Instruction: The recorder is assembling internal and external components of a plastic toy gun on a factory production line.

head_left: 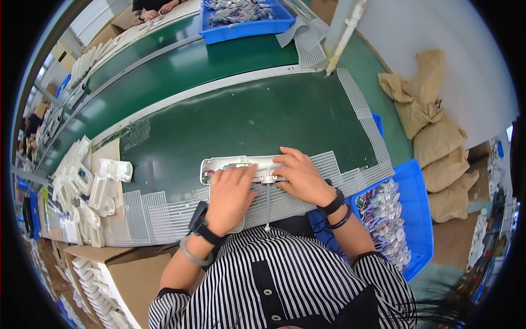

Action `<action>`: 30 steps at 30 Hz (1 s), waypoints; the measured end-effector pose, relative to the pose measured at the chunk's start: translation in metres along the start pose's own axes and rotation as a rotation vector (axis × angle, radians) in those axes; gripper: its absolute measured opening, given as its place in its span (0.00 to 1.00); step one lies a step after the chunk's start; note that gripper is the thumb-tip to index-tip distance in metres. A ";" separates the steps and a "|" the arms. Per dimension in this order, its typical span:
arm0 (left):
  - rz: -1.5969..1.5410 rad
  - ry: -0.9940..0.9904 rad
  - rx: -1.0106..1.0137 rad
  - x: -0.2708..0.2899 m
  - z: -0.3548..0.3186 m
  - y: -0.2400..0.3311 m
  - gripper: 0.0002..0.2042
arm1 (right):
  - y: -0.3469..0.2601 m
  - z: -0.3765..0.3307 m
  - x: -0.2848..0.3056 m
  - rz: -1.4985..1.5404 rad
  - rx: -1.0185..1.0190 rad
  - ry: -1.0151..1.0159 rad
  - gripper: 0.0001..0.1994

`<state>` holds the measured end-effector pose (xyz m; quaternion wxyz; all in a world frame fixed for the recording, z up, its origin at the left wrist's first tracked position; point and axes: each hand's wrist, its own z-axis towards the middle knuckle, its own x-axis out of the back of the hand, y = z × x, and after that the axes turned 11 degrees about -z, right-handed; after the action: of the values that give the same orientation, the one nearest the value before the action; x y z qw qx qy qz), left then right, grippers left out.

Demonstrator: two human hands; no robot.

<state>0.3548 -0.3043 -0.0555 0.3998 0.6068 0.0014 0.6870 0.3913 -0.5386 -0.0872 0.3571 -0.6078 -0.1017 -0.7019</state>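
At the centre of the view a long white plastic housing (pixel 236 165) lies flat on a strip of white plastic mesh (pixel 164 214) at the near edge of the green workbench (pixel 246 118), its length running from nine o'clock to three o'clock. The left hand (pixel 229 197) rests palm down over the middle of the housing, fingers stretched forward and lightly spread, pressing on it rather than gripping it. The right hand (pixel 300 176) lies on the housing's three o'clock end, fingers curved down onto the small parts there; whether it pinches anything cannot be told. A thin white cord (pixel 268 211) hangs from the housing toward six o'clock, between the two wrists. Each wrist carries a dark band. At nine o'clock a heap of white plastic parts (pixel 87 183) stands beside the mesh, above open cardboard boxes (pixel 129 274). At four o'clock a blue bin (pixel 417 216) holds small packaged pieces, and at twelve o'clock a second blue tray (pixel 246 24) sits on the green conveyor belt (pixel 181 63). Tan sacks (pixel 433 137) lean against the wall at two o'clock.
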 end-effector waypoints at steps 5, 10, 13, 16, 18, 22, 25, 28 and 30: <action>-0.088 0.229 0.318 0.043 -0.071 -0.016 0.23 | 0.008 0.003 0.032 0.098 0.044 0.011 0.13; -0.135 0.375 0.417 0.040 -0.131 -0.032 0.16 | 0.002 0.065 0.075 0.068 0.038 -0.221 0.12; -0.204 0.434 0.484 0.030 -0.149 -0.032 0.15 | 0.001 0.117 0.048 -0.023 0.163 -0.386 0.13; -0.197 0.465 0.487 0.027 -0.155 -0.028 0.13 | 0.016 0.146 0.010 0.037 0.196 -0.756 0.14; -0.195 0.479 0.500 0.029 -0.165 -0.025 0.12 | 0.016 0.159 -0.003 -0.013 0.203 -0.867 0.14; -0.203 0.585 0.536 0.031 -0.183 -0.031 0.11 | 0.037 0.167 -0.021 0.229 0.182 -1.096 0.12; -0.192 0.621 0.509 0.031 -0.191 -0.041 0.14 | 0.040 0.165 -0.017 0.376 0.019 -1.165 0.13; -0.298 0.745 0.549 0.033 -0.195 -0.050 0.18 | 0.040 0.164 -0.012 0.439 -0.102 -1.178 0.13; -0.314 0.816 0.550 0.034 -0.201 -0.062 0.22 | 0.035 0.176 0.000 0.435 -0.120 -1.173 0.12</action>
<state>0.2231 -0.1462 -0.1102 0.2909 0.3645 0.4289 0.7737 0.5509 -0.4626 -0.0551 0.3418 -0.9175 -0.1153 -0.1676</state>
